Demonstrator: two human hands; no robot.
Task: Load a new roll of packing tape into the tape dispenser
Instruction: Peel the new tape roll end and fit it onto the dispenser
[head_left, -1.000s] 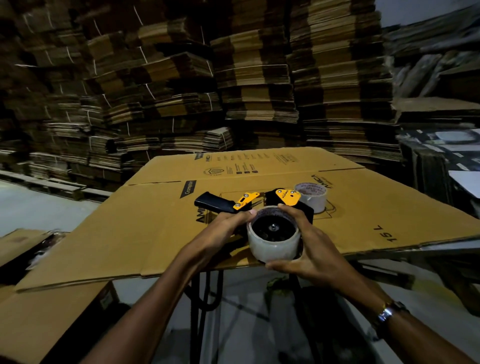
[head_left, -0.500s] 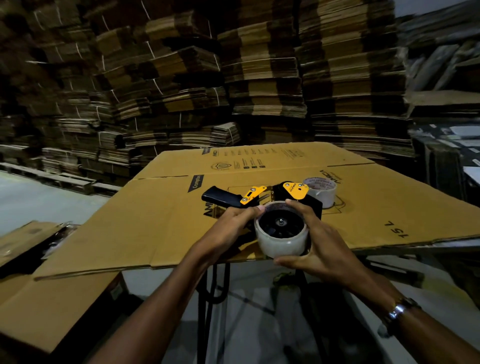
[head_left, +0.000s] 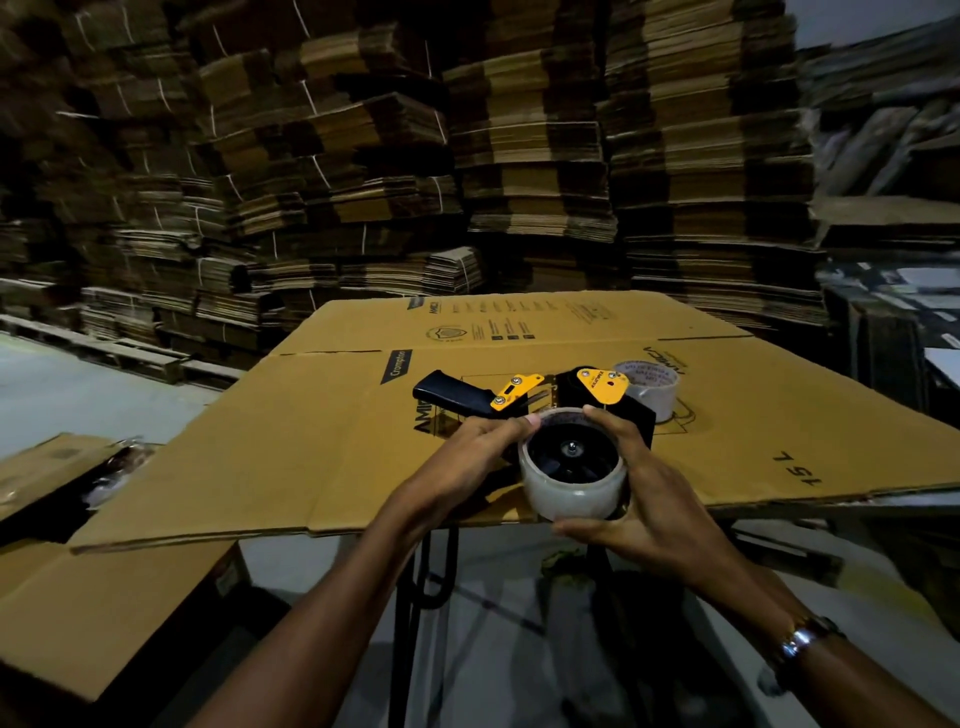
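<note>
A black tape dispenser (head_left: 457, 393) with yellow plates lies on its side on a flattened cardboard box (head_left: 322, 447). A clear tape roll (head_left: 571, 493) sits over the dispenser's black hub at the near end. My left hand (head_left: 467, 457) touches the roll's far left rim with its fingertips. My right hand (head_left: 654, 499) wraps the roll's right side and underside, thumb below and fingers on the top rim. Part of the dispenser body is hidden behind the roll and my hands.
A second tape roll (head_left: 649, 389) stands behind the dispenser to the right. The cardboard lies on a stand with black legs (head_left: 421, 577). Tall stacks of flat cartons (head_left: 519, 156) fill the background. More cardboard (head_left: 93, 597) lies low at the left.
Both hands stay on the roll with little movement. The camera has tilted slightly, shifting the scene in view.
</note>
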